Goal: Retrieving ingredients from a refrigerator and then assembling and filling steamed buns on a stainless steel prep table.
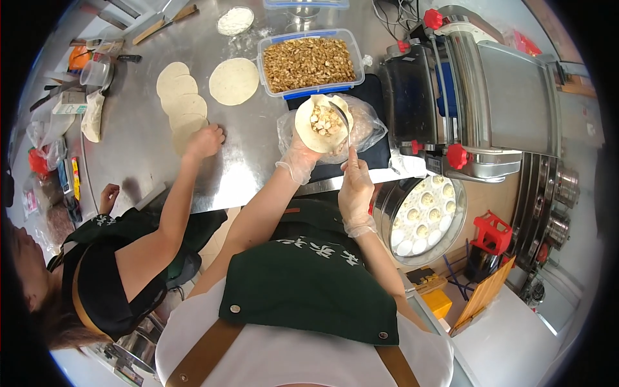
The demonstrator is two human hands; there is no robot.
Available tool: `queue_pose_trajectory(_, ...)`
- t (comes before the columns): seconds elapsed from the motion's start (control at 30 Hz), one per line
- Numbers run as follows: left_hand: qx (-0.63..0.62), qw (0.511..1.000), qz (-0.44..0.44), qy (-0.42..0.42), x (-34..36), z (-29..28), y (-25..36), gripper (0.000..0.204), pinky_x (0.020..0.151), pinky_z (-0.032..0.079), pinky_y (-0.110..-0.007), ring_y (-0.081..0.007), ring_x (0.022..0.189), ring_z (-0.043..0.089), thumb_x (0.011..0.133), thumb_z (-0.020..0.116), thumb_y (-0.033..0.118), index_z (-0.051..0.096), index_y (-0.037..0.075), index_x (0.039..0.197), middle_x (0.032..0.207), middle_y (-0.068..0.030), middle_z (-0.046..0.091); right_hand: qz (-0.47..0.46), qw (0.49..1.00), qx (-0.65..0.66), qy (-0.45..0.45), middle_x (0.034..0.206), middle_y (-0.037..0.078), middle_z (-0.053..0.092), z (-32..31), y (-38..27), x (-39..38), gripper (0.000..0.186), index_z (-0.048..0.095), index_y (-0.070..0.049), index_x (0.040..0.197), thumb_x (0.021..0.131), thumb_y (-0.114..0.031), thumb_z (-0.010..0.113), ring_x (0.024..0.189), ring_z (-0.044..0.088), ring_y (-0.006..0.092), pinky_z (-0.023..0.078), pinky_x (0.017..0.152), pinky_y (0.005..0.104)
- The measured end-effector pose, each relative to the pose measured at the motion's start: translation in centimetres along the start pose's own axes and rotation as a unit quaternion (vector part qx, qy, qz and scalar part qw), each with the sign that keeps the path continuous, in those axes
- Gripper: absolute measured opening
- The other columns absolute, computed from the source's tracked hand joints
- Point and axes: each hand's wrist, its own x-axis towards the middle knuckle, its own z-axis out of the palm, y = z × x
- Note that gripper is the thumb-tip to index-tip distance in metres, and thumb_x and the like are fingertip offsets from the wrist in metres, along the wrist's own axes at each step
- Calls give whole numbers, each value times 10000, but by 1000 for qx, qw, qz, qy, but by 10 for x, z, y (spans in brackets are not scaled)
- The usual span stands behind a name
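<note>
My gloved left hand [298, 158] holds up a round dough wrapper [307, 129], its fingers mostly hidden beneath. Pale, crumbly filling [325, 120] sits in the wrapper's middle. My right hand [356, 190], also gloved, is closed round the handle of a metal spoon [349, 134], whose bowl rests at the filling's right side. Behind the wrapper lies a clear plastic bag [367, 126] on a dark mat or scale. Just beyond stands a blue-rimmed plastic tub [353, 48] full of chopped brown filling [308, 63].
A co-worker's hand [205, 140] touches overlapping dough wrappers [184, 103] at left; a single wrapper [233, 82] lies nearby. Flour [236, 21] sits in a dish farther back. At right are a metal roller machine [461, 90] and a round steamer [460, 222] holding several filled buns [422, 230].
</note>
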Motion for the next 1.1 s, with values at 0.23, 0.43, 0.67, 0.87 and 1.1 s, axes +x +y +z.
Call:
queue_pose_trajectory(0.23, -41, 998, 40, -38, -9, -13, 22, 261, 925, 538, -451, -302, 1019, 625, 945, 554, 281, 630, 60, 1060, 1095, -108, 641, 5, 1000, -19, 5, 897, 124, 608, -22, 9, 13, 538, 529, 2, 1346, 815, 89, 508, 731, 646, 277, 539, 633, 368)
queue_pose_trajectory(0.43, -19, 997, 62, -32, -34, -3, 48, 175, 876, 539, -428, -263, 1013, 587, 921, 577, 271, 609, 100, 936, 1076, -88, 587, 31, 958, -274, -78, 1018, 145, 620, 27, 56, 27, 546, 463, -70, 1397, 857, -19, 526, 803, 669, 346, 555, 674, 415)
queue_pose_trajectory(0.67, -27, 994, 67, -82, -48, -19, 58, 208, 877, 545, -436, -280, 1059, 586, 909, 624, 291, 640, 116, 1021, 1106, -74, 596, 24, 963, -226, -146, 1028, 221, 636, 43, 59, 22, 486, 488, -24, 1348, 864, -42, 523, 820, 678, 381, 572, 700, 441)
queue_pose_trajectory(0.87, -17, 994, 69, -87, -49, -25, 66, 242, 864, 551, -428, -279, 1043, 597, 945, 570, 314, 630, 99, 1039, 1103, -78, 597, 176, 955, 59, -230, 842, 158, 657, 36, 68, 43, 457, 591, -67, 1312, 865, -25, 507, 677, 642, 281, 492, 585, 357)
queue_pose_trajectory(1.1, 16, 997, 73, -3, -54, -20, 63, 280, 874, 549, -435, -293, 1053, 603, 953, 551, 309, 635, 66, 1064, 1126, -102, 610, 408, 690, 507, -317, 839, 1, 530, 26, 83, 55, 528, 454, -37, 1436, 911, 21, 488, 567, 374, 39, 270, 453, 170)
